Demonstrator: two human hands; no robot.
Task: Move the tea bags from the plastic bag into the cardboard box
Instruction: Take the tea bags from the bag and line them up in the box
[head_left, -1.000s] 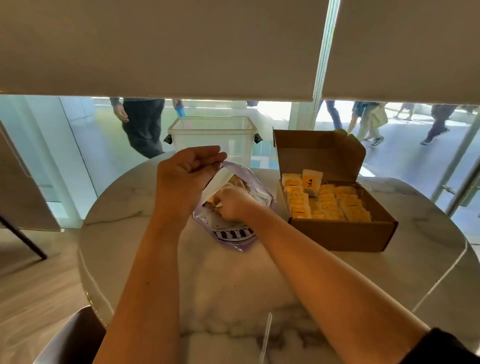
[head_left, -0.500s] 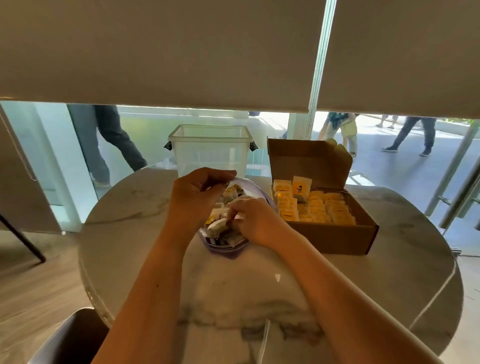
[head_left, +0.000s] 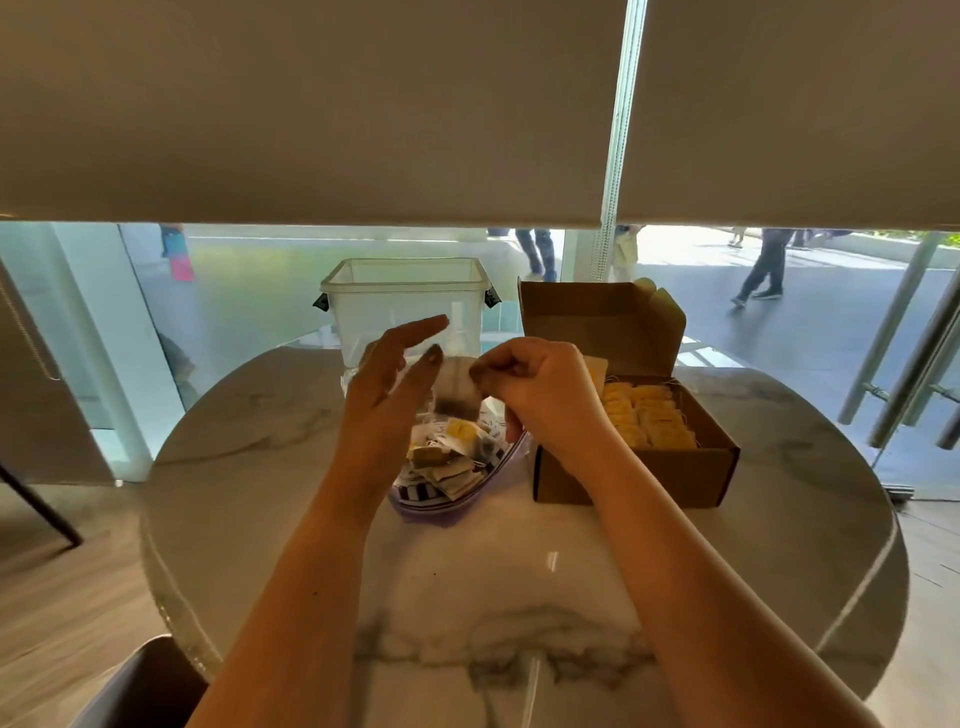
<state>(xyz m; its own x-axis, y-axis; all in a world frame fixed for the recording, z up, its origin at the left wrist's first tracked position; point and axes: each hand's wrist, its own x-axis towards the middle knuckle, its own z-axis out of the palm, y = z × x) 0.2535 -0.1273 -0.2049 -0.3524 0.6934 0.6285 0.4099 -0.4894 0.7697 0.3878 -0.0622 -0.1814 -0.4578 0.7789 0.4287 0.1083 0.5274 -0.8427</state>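
A clear plastic bag (head_left: 447, 483) with a purple edge lies on the round marble table (head_left: 519, 597), holding several tea bags. My right hand (head_left: 540, 395) pinches one tea bag (head_left: 457, 389) by its top corner, lifted above the plastic bag. My left hand (head_left: 389, 384) hovers beside it with fingers straight, its thumb touching the tea bag's left edge. To the right stands the open cardboard box (head_left: 634, 473), lid up, with rows of yellow-tagged tea bags (head_left: 644, 421) inside.
A clear plastic tub (head_left: 405, 306) stands behind the bag at the table's far edge. A dark chair back (head_left: 140, 686) shows at the lower left. Beyond the glass, people walk past. Roller blinds hang above.
My right hand has come up out of the plastic bag with a tea bag. My left hand has let go of the bag's rim and opened its fingers.
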